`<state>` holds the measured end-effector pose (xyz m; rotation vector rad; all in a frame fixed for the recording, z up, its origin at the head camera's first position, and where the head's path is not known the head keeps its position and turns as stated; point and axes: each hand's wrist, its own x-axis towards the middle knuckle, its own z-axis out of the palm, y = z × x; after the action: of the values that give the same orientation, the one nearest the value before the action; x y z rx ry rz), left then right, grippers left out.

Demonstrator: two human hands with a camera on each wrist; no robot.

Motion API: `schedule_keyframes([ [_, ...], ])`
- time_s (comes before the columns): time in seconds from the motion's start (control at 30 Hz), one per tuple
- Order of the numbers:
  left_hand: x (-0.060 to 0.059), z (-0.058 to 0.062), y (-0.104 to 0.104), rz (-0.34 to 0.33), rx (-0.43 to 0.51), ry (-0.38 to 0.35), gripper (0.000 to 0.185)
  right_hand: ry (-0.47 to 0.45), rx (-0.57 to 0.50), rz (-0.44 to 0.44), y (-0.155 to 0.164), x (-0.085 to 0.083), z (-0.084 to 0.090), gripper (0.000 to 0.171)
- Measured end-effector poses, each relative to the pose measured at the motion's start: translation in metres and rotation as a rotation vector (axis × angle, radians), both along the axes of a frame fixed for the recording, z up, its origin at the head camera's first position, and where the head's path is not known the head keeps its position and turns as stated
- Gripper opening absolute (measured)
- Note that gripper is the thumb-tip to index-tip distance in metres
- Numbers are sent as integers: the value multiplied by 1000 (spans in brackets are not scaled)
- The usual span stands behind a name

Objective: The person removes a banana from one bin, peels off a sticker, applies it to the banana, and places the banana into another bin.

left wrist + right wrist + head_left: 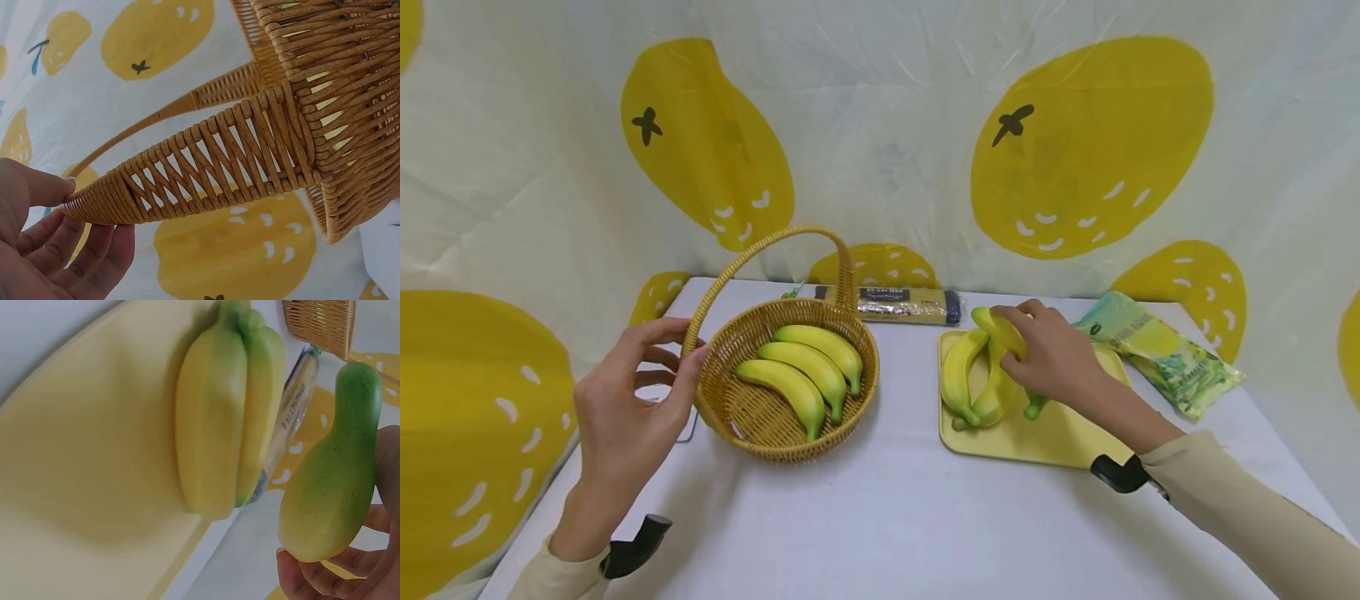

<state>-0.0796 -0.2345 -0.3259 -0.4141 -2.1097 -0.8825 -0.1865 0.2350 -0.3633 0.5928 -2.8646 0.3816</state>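
My left hand (634,400) pinches the side of the arched handle of a wicker basket (786,452), thumb on one side and fingers on the other. The left wrist view shows that handle (206,159) close up, its weave running to the basket wall. Inside the basket lie three bananas (805,364) side by side, yellow with green stems. Over a pale yellow tray (1037,444), my right hand (1052,350) grips a banana (328,481); its green end points away from the fingers in the right wrist view. Two more bananas (212,425) lie together on the tray's left part.
Behind the basket, a clear-wrapped pasta pack (902,306) lies along the back of the white-covered table (880,508). A green and yellow bag (1172,354) rests by the tray's right back corner. A curtain (887,125) with yellow fruit prints hangs behind.
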Motion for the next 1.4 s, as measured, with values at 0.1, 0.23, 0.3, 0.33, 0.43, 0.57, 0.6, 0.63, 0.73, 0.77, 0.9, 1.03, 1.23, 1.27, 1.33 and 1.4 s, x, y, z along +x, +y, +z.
schedule_keyframes([
  [0.1,1,0,-1,4,-15,-13,43,9,-5,11,-6,-1,3,63],
  [0.23,1,-1,-1,9,-20,-24,44,36,2,31,-15,-4,6,62],
  [0.3,1,-1,-1,10,-19,-20,44,43,12,36,-20,-6,8,62],
  [0.33,1,-1,-1,11,-19,-19,43,44,15,38,-23,-7,9,62],
  [0.43,1,-1,-1,14,-21,-18,43,54,16,52,-31,-9,13,62],
  [0.57,1,-1,-2,16,-22,-29,44,73,10,84,-44,-9,18,63],
  [0.6,1,-1,-2,16,-22,-31,44,74,10,91,-48,-9,20,63],
  [0.63,1,-2,-2,17,-22,-30,44,74,10,96,-51,-9,22,63],
  [0.73,1,-2,-2,21,-22,-31,44,77,12,112,-63,-10,28,62],
  [0.77,1,-1,-2,22,-21,-29,44,79,15,118,-67,-10,30,61],
  [0.9,1,-1,-1,20,-19,-21,44,77,22,145,-82,-9,35,60],
  [1.03,0,0,-1,7,-11,-6,44,70,42,182,-99,-9,37,61],
  [1.23,-1,3,0,-1,-20,-13,43,83,104,251,-126,-11,44,64],
  [1.27,-1,3,0,2,-21,-17,43,85,115,266,-130,-11,45,64],
  [1.33,0,3,0,5,-18,-25,44,87,135,296,-140,-12,48,65],
  [1.4,0,2,0,7,-15,-29,44,86,160,318,-150,-12,49,64],
])
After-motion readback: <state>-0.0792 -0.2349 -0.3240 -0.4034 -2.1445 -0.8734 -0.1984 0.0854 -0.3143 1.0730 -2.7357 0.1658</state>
